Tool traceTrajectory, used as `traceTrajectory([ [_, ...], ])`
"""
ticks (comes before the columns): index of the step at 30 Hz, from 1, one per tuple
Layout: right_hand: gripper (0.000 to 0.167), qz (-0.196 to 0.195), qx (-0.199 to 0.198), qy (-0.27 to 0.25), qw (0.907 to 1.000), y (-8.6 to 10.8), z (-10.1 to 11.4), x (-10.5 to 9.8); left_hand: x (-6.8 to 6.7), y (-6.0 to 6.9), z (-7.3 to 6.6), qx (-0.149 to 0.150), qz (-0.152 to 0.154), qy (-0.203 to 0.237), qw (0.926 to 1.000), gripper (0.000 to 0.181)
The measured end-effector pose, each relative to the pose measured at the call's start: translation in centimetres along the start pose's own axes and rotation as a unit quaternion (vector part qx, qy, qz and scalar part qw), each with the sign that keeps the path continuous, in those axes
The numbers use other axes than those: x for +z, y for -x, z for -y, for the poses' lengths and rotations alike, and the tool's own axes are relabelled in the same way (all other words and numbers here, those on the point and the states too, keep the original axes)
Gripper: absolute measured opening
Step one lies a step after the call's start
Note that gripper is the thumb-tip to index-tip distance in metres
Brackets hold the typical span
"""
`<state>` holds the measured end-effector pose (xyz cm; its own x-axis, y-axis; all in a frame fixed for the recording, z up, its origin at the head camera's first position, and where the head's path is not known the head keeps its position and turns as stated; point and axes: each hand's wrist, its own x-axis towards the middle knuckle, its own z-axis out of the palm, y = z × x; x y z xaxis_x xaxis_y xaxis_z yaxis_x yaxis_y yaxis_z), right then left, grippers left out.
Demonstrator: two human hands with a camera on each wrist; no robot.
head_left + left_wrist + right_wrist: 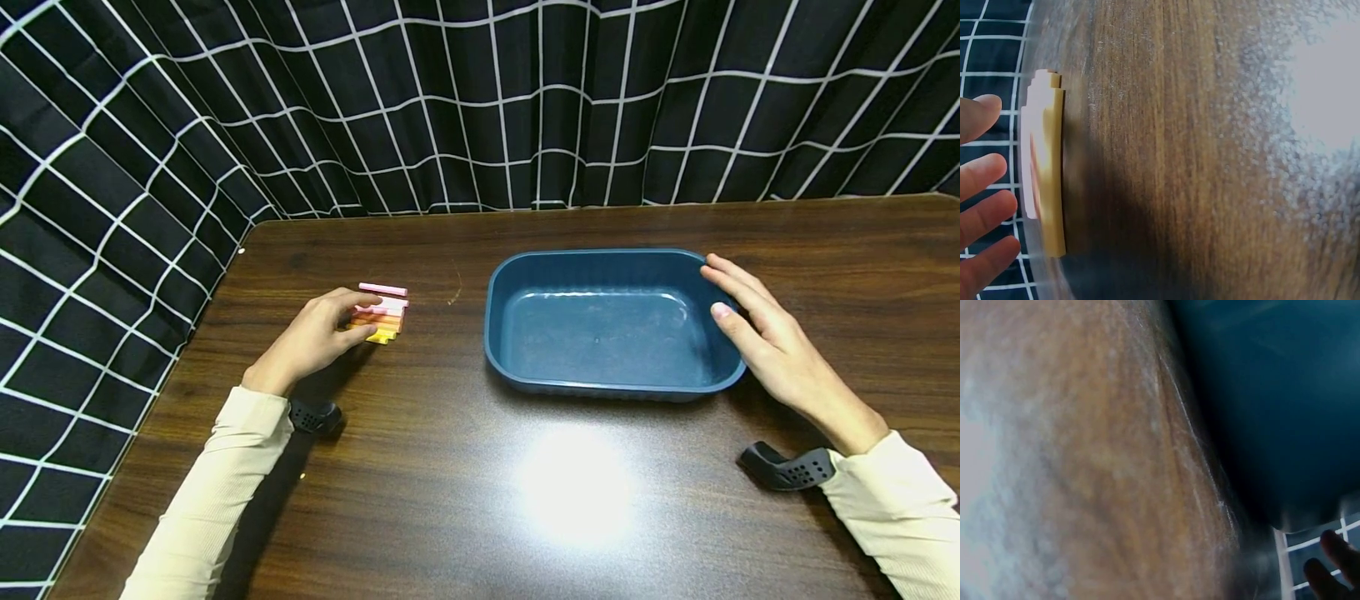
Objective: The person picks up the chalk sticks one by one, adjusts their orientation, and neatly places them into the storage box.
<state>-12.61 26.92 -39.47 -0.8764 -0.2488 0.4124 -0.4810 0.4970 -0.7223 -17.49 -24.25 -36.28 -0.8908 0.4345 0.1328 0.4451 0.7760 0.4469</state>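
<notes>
Several short sticks [388, 312] in pink, orange and yellow lie side by side on the table at the left. Over their left ends is the left hand [318, 333], fingers spread and relaxed; whether it touches them is unclear. In the left wrist view the sticks [1054, 169] stand to the right of the fingertips [997, 209]. A blue rectangular tub [600, 387] sits in the middle, with nothing inside. The right hand [780, 354] rests at its right rim, fingers extended. The right wrist view shows the tub's side [1272, 412] and two dark fingertips [1329, 569].
The brown wooden table [420, 500] has a bright glare spot in front of the tub. Behind it and to the left hangs a black curtain [465, 108] with a white grid. Tiny specks lie on the table at the left.
</notes>
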Motion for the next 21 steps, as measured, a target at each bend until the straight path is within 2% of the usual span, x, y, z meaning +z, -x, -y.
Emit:
traceTrajectory([
  [8,0.044,-0.001,-0.009,-0.006,0.9999,-0.1,0.2,0.0,0.0,0.0,0.4,0.015,0.004,-0.008,0.9998,0.034],
  [21,0.042,0.001,0.002,-0.015,0.9999,0.0,0.1,0.2,-0.2,0.2,1.1,-0.004,0.023,-0.007,0.9997,0.027],
])
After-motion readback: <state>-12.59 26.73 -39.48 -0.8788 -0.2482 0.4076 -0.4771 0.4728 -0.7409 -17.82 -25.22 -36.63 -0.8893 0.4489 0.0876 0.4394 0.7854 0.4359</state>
